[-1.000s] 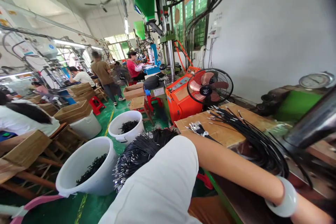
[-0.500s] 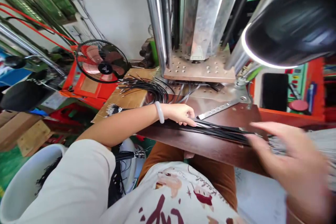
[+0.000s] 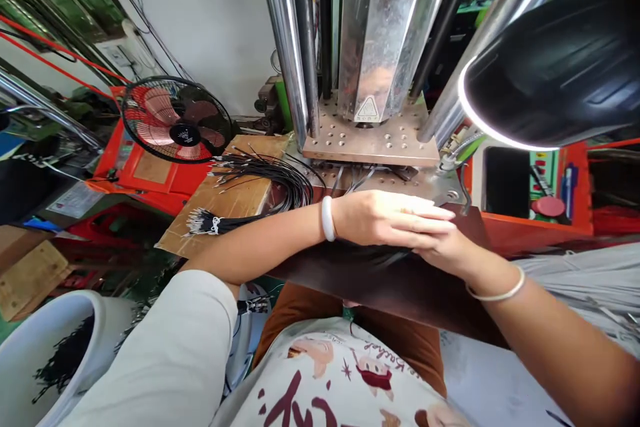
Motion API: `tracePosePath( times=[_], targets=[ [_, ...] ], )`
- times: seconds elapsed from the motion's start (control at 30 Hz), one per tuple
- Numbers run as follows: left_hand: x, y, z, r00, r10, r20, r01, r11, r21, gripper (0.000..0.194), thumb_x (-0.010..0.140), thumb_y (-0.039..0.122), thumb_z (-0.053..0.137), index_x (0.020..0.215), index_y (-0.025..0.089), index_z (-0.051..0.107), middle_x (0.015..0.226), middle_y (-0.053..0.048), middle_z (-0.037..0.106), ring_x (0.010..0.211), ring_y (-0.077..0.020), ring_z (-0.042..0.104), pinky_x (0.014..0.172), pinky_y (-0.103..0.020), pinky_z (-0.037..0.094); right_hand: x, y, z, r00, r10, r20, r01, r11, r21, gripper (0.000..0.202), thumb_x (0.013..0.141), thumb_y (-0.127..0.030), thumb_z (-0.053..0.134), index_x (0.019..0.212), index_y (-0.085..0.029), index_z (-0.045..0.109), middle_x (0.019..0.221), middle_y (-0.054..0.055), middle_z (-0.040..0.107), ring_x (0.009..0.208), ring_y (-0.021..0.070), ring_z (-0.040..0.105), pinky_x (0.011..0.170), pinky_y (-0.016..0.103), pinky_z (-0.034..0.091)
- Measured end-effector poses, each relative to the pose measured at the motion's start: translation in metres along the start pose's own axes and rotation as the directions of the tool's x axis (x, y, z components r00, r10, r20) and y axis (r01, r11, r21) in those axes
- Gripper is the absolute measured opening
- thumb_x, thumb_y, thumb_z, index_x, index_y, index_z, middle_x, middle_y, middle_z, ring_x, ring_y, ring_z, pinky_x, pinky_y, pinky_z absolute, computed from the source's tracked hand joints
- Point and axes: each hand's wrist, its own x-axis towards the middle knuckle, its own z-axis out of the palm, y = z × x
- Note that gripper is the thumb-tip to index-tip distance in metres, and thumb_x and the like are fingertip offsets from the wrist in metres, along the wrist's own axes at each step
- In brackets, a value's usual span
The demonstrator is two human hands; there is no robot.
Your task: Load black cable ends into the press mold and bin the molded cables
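Observation:
Over the dark brown tabletop [image 3: 425, 293], in front of the metal press, my left hand [image 3: 387, 219] lies across my right hand [image 3: 443, 247]. The left hand's fingers are stretched out and overlap the right one, whose fingers are mostly hidden. Black cables show only faintly beneath the hands. To the left, a tied bundle of black cables with pale ends [image 3: 204, 221] rests on a cardboard sheet [image 3: 180, 230]. Behind that bundle a looser bunch of black cables [image 3: 270, 170] curves toward the press.
The press's perforated metal plate [image 3: 370, 143] stands just behind the hands. A black lamp [image 3: 555, 67] hangs at the upper right. A fan [image 3: 177, 121] is at the left, above a white bucket [image 3: 100, 327]. An orange tray [image 3: 583, 200] holds a phone [image 3: 507, 181].
My right hand has come in from the right to meet my left hand. The left hand has moved from a curled grasp on the black cables to stretched fingers over the right hand.

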Motion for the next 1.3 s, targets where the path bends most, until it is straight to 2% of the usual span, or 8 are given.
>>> tracePosePath(
  times=[0.07, 0.17, 0.3, 0.57, 0.7, 0.8, 1.17, 1.3],
  targets=[
    [0.000, -0.009, -0.002, 0.974, -0.164, -0.157, 0.153, 0.985, -0.080, 0.018, 0.090, 0.017, 0.059, 0.100, 0.018, 0.075, 0.110, -0.005, 0.072, 0.110, -0.0153, 0.066, 0.102, -0.027, 0.049, 0.006, 0.028, -0.004, 0.996, -0.012, 0.086, 0.020, 0.996, -0.086, 0.036, 0.088, -0.040, 0.051, 0.115, -0.021, 0.065, 0.112, 0.012, 0.066, 0.100, 0.0288, 0.060, 0.085, 0.047, 0.049],
    [-0.011, -0.025, -0.010, 0.798, -0.476, -0.371, 0.424, 0.879, -0.216, 0.024, 0.092, 0.027, 0.057, 0.093, 0.010, 0.074, 0.097, -0.009, 0.074, 0.091, -0.0160, 0.070, 0.088, -0.026, 0.054, -0.005, 0.058, -0.008, 0.978, 0.025, 0.208, 0.017, 0.980, -0.197, 0.037, 0.090, -0.051, 0.049, 0.105, -0.023, 0.068, 0.097, 0.010, 0.065, 0.089, 0.0282, 0.058, 0.078, 0.047, 0.045],
    [-0.017, -0.038, -0.008, 0.704, -0.612, -0.360, 0.570, 0.790, -0.227, 0.020, 0.088, 0.026, 0.062, 0.089, 0.011, 0.074, 0.093, -0.007, 0.075, 0.088, -0.0167, 0.070, 0.085, -0.025, 0.052, -0.024, 0.041, 0.004, 0.972, 0.116, 0.206, -0.080, 0.981, -0.174, 0.036, 0.094, -0.049, 0.045, 0.102, -0.021, 0.067, 0.093, 0.010, 0.063, 0.089, 0.0268, 0.056, 0.078, 0.045, 0.043],
    [-0.016, -0.048, 0.019, 0.763, -0.579, -0.287, 0.520, 0.814, -0.258, 0.025, 0.089, 0.029, 0.060, 0.086, 0.007, 0.073, 0.086, -0.009, 0.074, 0.081, -0.0177, 0.068, 0.080, -0.027, 0.052, 0.006, 0.000, 0.015, 0.937, 0.333, -0.105, -0.323, 0.941, 0.097, 0.047, 0.076, -0.050, 0.068, 0.110, -0.019, 0.061, 0.110, 0.012, 0.066, 0.102, 0.0311, 0.061, 0.092, 0.049, 0.049],
    [-0.017, -0.047, 0.018, 0.714, -0.598, -0.363, 0.497, 0.799, -0.339, 0.024, 0.090, 0.030, 0.058, 0.093, 0.010, 0.072, 0.100, -0.010, 0.073, 0.091, -0.0178, 0.068, 0.084, -0.029, 0.054, 0.021, 0.001, 0.028, 0.889, 0.452, 0.066, -0.442, 0.813, 0.380, 0.037, 0.078, -0.050, 0.063, 0.098, -0.019, 0.069, 0.093, 0.006, 0.072, 0.084, 0.0264, 0.068, 0.076, 0.038, 0.055],
    [-0.020, -0.043, 0.023, 0.736, -0.599, -0.315, 0.540, 0.800, -0.262, 0.022, 0.092, 0.027, 0.057, 0.090, 0.011, 0.072, 0.099, -0.009, 0.074, 0.090, -0.0167, 0.069, 0.084, -0.026, 0.054, 0.014, -0.005, 0.038, 0.843, 0.536, 0.030, -0.520, 0.801, 0.297, 0.031, 0.083, -0.046, 0.058, 0.081, -0.019, 0.072, 0.072, 0.003, 0.071, 0.065, 0.0228, 0.065, 0.062, 0.033, 0.051],
    [-0.035, -0.018, 0.046, 0.791, -0.607, -0.072, 0.611, 0.784, 0.109, 0.020, 0.086, 0.008, 0.054, 0.087, 0.010, 0.074, 0.090, -0.009, 0.072, 0.084, -0.0190, 0.067, 0.082, -0.029, 0.052, -0.010, -0.009, 0.027, 0.958, 0.227, -0.177, -0.265, 0.936, -0.233, 0.026, 0.092, -0.030, 0.045, 0.083, -0.019, 0.066, 0.075, 0.009, 0.065, 0.072, 0.0240, 0.060, 0.068, 0.038, 0.050],
    [-0.029, -0.008, 0.048, 0.827, -0.519, -0.219, 0.543, 0.837, 0.067, 0.030, 0.081, -0.001, 0.048, 0.091, 0.012, 0.074, 0.096, -0.009, 0.070, 0.091, -0.0158, 0.065, 0.087, -0.026, 0.051, -0.030, -0.008, 0.008, 0.939, 0.293, -0.179, -0.309, 0.949, -0.067, 0.017, 0.091, -0.029, 0.052, 0.090, -0.021, 0.067, 0.085, 0.006, 0.068, 0.077, 0.0218, 0.063, 0.072, 0.036, 0.051]
  ],
)
